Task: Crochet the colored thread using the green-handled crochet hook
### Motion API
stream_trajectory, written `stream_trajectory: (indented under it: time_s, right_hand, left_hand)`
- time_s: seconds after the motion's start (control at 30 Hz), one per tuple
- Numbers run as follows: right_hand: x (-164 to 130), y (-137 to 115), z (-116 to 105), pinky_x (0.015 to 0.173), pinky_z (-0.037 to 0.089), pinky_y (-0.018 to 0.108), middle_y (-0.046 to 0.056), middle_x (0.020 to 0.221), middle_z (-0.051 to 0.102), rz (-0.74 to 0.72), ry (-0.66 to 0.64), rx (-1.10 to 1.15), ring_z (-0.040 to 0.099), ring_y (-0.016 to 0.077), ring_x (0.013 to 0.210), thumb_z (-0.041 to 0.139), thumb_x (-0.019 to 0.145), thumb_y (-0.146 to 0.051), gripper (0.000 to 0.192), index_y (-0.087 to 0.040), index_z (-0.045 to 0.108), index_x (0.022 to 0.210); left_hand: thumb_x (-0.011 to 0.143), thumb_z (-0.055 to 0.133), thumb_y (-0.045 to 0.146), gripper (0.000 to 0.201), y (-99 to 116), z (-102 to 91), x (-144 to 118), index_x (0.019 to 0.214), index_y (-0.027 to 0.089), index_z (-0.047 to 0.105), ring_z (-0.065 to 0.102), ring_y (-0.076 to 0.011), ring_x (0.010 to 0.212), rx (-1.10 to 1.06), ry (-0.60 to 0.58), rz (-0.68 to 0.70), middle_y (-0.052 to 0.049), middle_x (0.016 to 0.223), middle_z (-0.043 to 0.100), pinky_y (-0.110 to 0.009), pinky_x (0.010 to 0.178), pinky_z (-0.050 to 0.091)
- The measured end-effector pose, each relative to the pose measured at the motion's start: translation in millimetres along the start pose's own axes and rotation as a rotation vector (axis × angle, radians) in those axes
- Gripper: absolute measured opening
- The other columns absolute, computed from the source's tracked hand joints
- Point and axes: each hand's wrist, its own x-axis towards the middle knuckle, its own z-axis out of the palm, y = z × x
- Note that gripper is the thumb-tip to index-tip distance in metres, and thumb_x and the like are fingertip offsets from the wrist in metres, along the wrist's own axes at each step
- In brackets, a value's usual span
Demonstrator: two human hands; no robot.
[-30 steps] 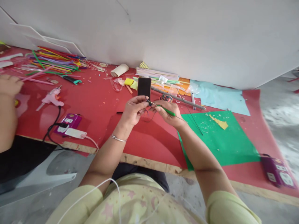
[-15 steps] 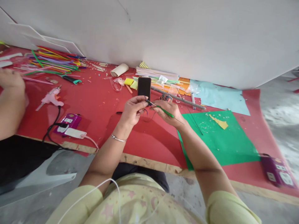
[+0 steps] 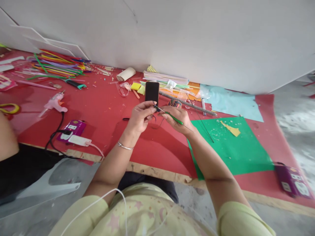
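My left hand (image 3: 139, 117) pinches a small piece of dark yarn work (image 3: 157, 108) between thumb and fingers; its details are too small to make out. In my right hand (image 3: 180, 118) is a crochet hook with a green handle (image 3: 174, 118), its thin metal end meeting the yarn at my left fingertips. A strand loops down below the hands. Just behind them stands a dark-screened phone (image 3: 152, 91), and a multicoloured yarn ball (image 3: 174, 103) lies behind my right hand, partly hidden by it.
A grey stick (image 3: 189, 104) and paper straws (image 3: 167, 77) lie at the back. Green sheet (image 3: 236, 147) is on the right. Leftward are a pink glue gun (image 3: 55, 102), a purple power strip (image 3: 72, 129) with cables, pipe cleaners (image 3: 59, 64) and another person's limb (image 3: 7, 139).
The other person's hand at the far left has withdrawn from the table, revealing yellow-handled scissors. My two hands, the hook and the yarn hold nearly the same position.
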Motion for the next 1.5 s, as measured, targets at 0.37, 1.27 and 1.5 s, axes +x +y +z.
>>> stream_trajectory:
  time_s: [0.37,1.27,1.5]
  right_hand:
    - [-1,1,3,0.096,0.068,0.039,0.009,0.115,0.085,-0.076,0.116,0.04,0.083,0.0238,0.108,0.06,0.11,-0.047,0.029,-0.026,0.075,0.123]
    - [-4,7,4,0.104,0.067,0.047,0.014,0.131,0.083,-0.064,0.032,-0.155,0.081,0.0283,0.122,0.06,0.11,-0.04,0.029,-0.023,0.076,0.127]
    - [-4,9,0,0.106,0.067,0.046,0.012,0.134,0.082,-0.105,-0.001,-0.157,0.08,0.028,0.124,0.061,0.109,-0.035,0.029,-0.026,0.074,0.133]
  left_hand:
    - [0.056,0.096,0.018,0.034,-2,0.4,-1,0.088,0.018,0.085,0.039,-0.0014,0.044,-0.071,-0.024,-0.037,0.005,0.057,0.061,-0.015,0.04,0.021]
    - [0.057,0.089,0.015,0.03,-3,-0.2,1,0.087,0.017,0.083,0.04,-0.0012,0.045,-0.039,0.029,-0.041,0.004,0.061,0.062,-0.016,0.04,0.019]
    - [0.056,0.084,0.014,0.025,1,0.0,1,0.081,0.016,0.081,0.039,-0.0022,0.044,-0.016,0.05,-0.039,0.005,0.054,0.057,-0.016,0.041,0.02]
